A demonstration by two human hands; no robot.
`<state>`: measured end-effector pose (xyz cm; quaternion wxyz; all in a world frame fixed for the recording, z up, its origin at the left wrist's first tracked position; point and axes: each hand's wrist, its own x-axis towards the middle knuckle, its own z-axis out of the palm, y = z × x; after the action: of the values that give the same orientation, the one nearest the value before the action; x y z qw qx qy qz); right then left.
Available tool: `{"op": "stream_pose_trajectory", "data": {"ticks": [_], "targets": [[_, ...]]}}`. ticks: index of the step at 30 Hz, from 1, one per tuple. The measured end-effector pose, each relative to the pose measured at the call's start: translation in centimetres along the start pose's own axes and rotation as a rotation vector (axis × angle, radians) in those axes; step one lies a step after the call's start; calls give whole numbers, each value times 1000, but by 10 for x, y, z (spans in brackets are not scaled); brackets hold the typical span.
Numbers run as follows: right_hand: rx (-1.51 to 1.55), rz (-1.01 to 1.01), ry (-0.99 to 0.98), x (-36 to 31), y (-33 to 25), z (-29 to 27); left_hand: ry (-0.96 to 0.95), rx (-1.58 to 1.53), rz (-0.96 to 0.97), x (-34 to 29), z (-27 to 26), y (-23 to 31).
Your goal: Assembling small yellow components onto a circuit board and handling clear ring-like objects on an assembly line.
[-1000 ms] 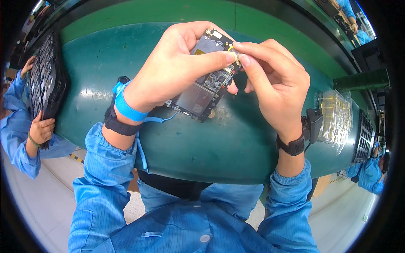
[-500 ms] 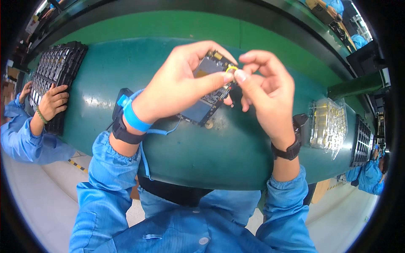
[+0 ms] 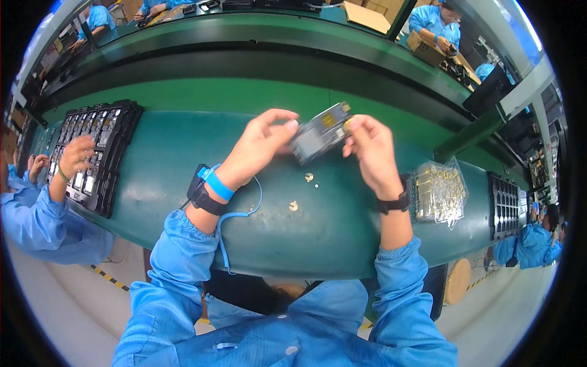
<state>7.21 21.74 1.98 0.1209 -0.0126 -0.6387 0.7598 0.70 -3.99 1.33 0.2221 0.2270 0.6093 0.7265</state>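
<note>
A circuit board with a grey plate and a dark patch is tilted above the green table, smeared by motion. My right hand pinches its right end between thumb and fingers, beside a small yellow piece. At the board's left edge is my left hand; its lower fingers are blurred, and whether they grip the edge is unclear. A blue wrist strap with a coiled cord circles my left wrist. Two small gold-coloured round pieces, one nearer and one farther, lie below the board.
A clear plastic tray of yellowish parts lies right of my right wrist, with a black tray beyond. On the left, a co-worker's hand hovers over a black tray of parts. A dark rail runs behind the table.
The board has turned and swung away from the left hand's palm, toward the right hand. My left fingers have drawn back to its left edge. The view has tilted up.
</note>
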Motion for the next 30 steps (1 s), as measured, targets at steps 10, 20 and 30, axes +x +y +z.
{"op": "stream_pose_trajectory", "data": {"ticks": [10,20,30], "targets": [[-192,193,471,139,35,-69,377,451,249,12,-7,-31],[-1151,-176,279,57,-48,-22,288,498,167,0,-8,-27],[-1384,215,28,-49,-30,-62,-201,828,306,-8,26,-13]]}}
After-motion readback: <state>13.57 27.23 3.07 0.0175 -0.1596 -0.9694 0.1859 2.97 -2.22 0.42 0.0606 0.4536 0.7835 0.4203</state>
